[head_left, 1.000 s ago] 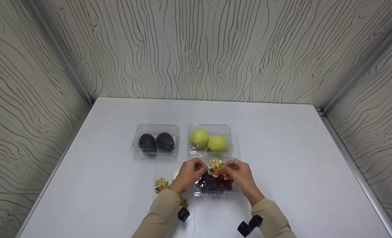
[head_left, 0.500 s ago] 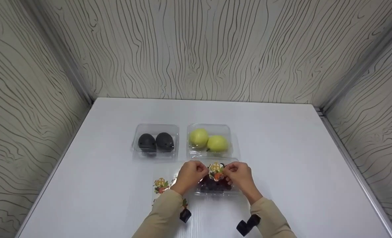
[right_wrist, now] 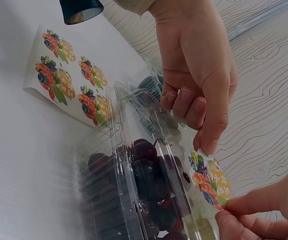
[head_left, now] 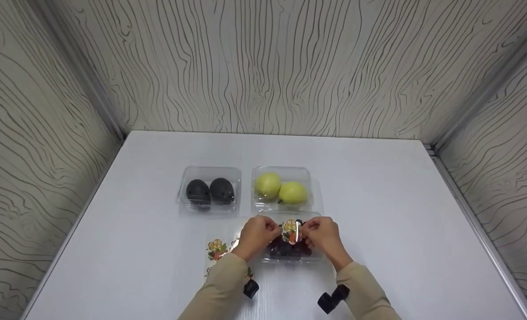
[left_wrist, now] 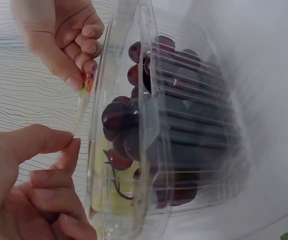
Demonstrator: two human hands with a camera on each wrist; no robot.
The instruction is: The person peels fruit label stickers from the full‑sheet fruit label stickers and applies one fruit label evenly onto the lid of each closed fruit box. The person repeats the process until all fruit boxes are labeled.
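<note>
Left hand [head_left: 254, 235] + right hand [head_left: 325, 240] pinching sticker [head_left: 289, 231] by opposite edges | sticker hovering just above grape box [left_wrist: 199, 125] | likely needing: keeping it flat, centring, pressing middle outward

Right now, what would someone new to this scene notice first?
Probably the roundish, colourful fruit-printed sticker, pinched in the grip of the left hand and the right hand over a clear plastic box of dark red grapes. Next, perhaps, come two round yellow-green fruits in the clear plastic container just beyond, and two blackish, egg-shaped objects in the matching container to their left.
</note>
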